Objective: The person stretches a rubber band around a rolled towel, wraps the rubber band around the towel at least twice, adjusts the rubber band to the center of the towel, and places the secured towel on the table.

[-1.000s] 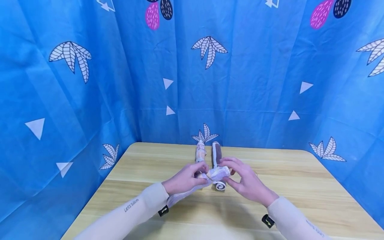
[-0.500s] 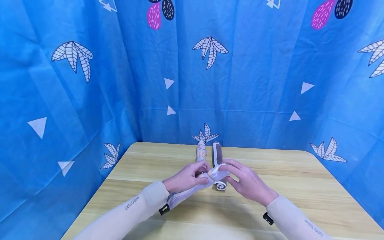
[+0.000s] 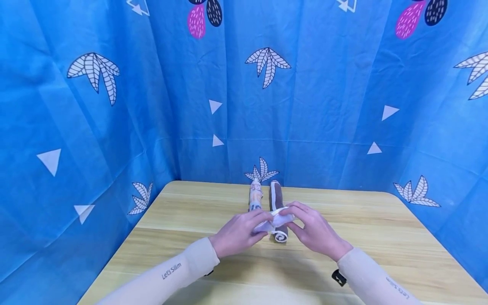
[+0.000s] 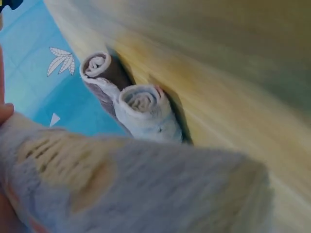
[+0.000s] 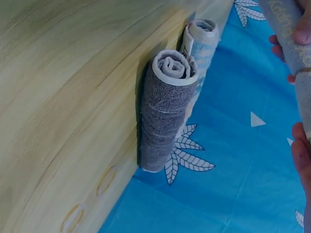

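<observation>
Both hands hold a lavender rolled towel (image 3: 282,219) above the table. My left hand (image 3: 240,233) grips its left part, back of the hand upward. My right hand (image 3: 314,231) pinches the other end between thumb and fingers. A thin rubber band (image 5: 303,71) circles the roll in the right wrist view. Across the left wrist view the towel's fuzzy surface (image 4: 194,189) shows a yellowish pattern. Behind the hands lie a brown rolled towel (image 5: 167,114) with white edging and a pale patterned rolled towel (image 3: 255,195), side by side.
Two loose rubber bands, one nearer (image 5: 72,218) and one farther (image 5: 106,180), lie on the wooden table (image 3: 183,212) in the right wrist view. A blue patterned curtain (image 3: 324,106) stands behind the table and along its sides.
My left hand has shifted and turned over the roll. The towel's lower left end, visible before under the left wrist, is now out of sight in the head view. My right hand stays nearly in place.
</observation>
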`<state>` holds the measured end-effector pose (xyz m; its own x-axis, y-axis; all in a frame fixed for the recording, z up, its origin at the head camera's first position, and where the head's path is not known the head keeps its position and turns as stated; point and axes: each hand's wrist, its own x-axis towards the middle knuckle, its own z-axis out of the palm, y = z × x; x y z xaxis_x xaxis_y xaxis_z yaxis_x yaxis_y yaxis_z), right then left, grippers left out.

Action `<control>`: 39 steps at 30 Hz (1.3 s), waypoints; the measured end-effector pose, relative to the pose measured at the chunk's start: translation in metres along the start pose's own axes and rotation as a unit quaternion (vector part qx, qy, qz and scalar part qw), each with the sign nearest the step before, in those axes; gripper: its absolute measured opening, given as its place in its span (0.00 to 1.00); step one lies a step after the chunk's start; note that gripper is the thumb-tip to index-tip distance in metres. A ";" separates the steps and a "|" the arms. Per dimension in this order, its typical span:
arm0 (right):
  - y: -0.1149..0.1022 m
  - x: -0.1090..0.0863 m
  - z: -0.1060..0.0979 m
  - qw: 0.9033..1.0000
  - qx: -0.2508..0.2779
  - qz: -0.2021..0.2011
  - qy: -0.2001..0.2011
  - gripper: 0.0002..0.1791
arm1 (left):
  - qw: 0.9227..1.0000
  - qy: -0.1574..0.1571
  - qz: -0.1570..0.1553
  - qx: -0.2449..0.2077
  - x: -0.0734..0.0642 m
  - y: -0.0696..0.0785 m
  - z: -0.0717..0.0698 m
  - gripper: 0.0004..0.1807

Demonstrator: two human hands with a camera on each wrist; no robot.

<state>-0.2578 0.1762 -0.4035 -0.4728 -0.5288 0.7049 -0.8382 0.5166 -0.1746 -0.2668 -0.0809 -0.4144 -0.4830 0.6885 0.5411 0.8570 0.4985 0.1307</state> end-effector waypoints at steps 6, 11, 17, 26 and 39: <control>-0.002 -0.001 0.003 1.000 0.015 0.021 0.017 0.22 | 1.000 -0.017 -0.001 0.012 0.003 0.002 -0.002 0.18; -0.001 0.001 0.002 0.998 0.043 0.043 0.033 0.19 | 0.999 -0.035 -0.009 0.017 0.007 0.005 -0.004 0.12; -0.002 0.000 0.000 0.987 0.093 0.127 0.020 0.15 | 0.999 -0.022 -0.001 0.031 0.000 0.001 -0.006 0.08; 0.000 0.000 -0.003 0.982 0.095 0.161 -0.011 0.18 | 0.983 -0.061 -0.116 -0.127 -0.002 -0.005 -0.005 0.07; 0.003 -0.009 -0.005 0.999 -0.033 0.005 -0.031 0.28 | 0.905 -0.116 -0.228 -0.339 0.004 -0.011 -0.011 0.10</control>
<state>-0.2550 0.1862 -0.4065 -0.4987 -0.5634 0.6587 -0.8150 0.5636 -0.1349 -0.2768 -0.0893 -0.4047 -0.7711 0.6247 0.1232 0.4347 0.3750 0.8188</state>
